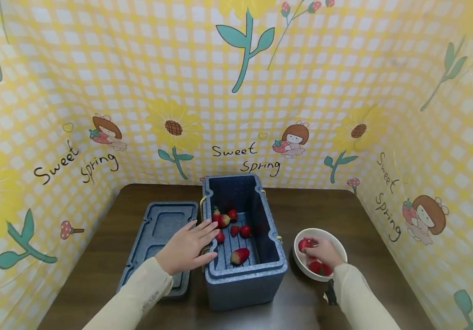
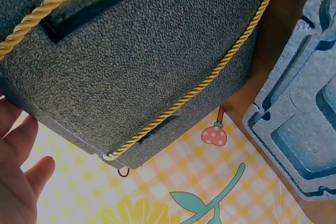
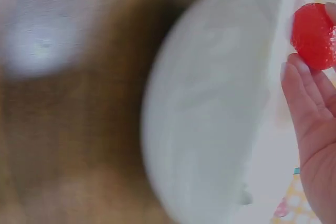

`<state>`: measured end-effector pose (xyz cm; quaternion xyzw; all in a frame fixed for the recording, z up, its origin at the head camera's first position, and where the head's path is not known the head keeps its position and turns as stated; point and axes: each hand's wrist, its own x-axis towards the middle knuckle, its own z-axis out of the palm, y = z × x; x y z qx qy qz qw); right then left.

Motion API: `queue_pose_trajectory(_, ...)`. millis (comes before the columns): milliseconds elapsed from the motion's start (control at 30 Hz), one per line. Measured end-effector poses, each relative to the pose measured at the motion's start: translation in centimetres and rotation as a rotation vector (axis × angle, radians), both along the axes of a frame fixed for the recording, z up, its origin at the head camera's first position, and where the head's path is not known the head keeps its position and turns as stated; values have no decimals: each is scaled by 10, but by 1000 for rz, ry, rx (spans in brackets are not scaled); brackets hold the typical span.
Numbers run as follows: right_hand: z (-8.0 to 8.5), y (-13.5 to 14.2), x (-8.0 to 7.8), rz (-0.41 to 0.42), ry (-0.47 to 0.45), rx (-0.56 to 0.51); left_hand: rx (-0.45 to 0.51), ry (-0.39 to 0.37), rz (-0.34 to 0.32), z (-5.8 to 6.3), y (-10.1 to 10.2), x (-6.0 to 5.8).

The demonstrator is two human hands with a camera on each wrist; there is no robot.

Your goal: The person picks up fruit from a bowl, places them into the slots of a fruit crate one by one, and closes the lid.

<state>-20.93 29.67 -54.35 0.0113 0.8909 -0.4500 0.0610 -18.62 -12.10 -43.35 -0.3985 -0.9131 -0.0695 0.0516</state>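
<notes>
A dark blue-grey foam box (image 1: 244, 286) stands uncovered on the table, with several strawberries (image 1: 240, 256) lying inside. My left hand (image 1: 189, 247) rests on the box's left rim, fingers fairly straight; the left wrist view shows its fingertips at the rim's edge. To the right of the box is a white bowl (image 1: 341, 241) holding more strawberries (image 1: 318, 266). Over that bowl my right hand (image 1: 326, 252) pinches a red strawberry (image 3: 313, 35) between thumb and fingers. The bowl's side (image 3: 210, 103) fills much of the right wrist view.
Left of the box lies its foam lid (image 1: 172, 220), partly under my left forearm. Yellow twisted cord (image 2: 210, 74) runs along the box's side. The brown wooden table (image 1: 319, 208) is backed by a yellow checked cloth (image 1: 236, 110) on three sides.
</notes>
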Motion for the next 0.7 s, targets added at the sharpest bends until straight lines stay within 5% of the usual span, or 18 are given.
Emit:
queue_pose_trajectory(267,29,-4,-14,-11,2,32,15,-42,5,0,-1,1)
queue_pose_trajectory(533,62,0,-43,76,194,52,66,-49,15,-1,-1,3)
queue_pose_trajectory(700,86,-8,-55,108,229,58,84,-22,5,-3,-1,1)
